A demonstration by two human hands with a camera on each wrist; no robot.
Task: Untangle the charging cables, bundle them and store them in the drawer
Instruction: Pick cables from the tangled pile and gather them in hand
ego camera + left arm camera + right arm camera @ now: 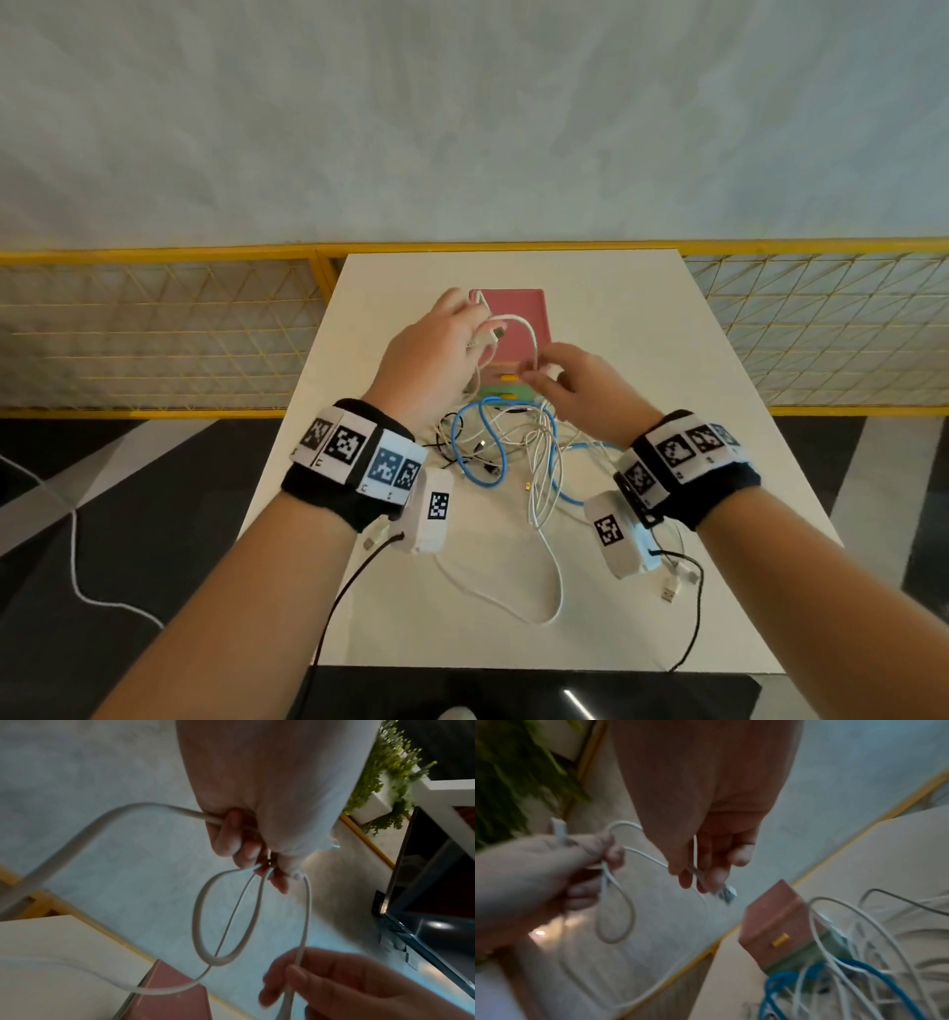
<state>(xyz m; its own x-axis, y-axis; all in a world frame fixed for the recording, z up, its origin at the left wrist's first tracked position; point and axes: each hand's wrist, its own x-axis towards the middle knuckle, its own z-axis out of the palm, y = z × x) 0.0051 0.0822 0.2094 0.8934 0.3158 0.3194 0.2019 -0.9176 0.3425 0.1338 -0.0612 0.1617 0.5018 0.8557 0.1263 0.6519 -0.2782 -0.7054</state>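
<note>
Behind left hand, cable partly hidden

The bench is seen from high above by the head camera; each wrist camera is held close behind its hand, and the white cable is shared by all

Just background stuff: yellow wire-mesh railing behind the white table, pale mottled floor beyond. Green leafy plant in a white planter off to the side. Dark glossy panel near it. Stray white cord on the dark floor.
</note>
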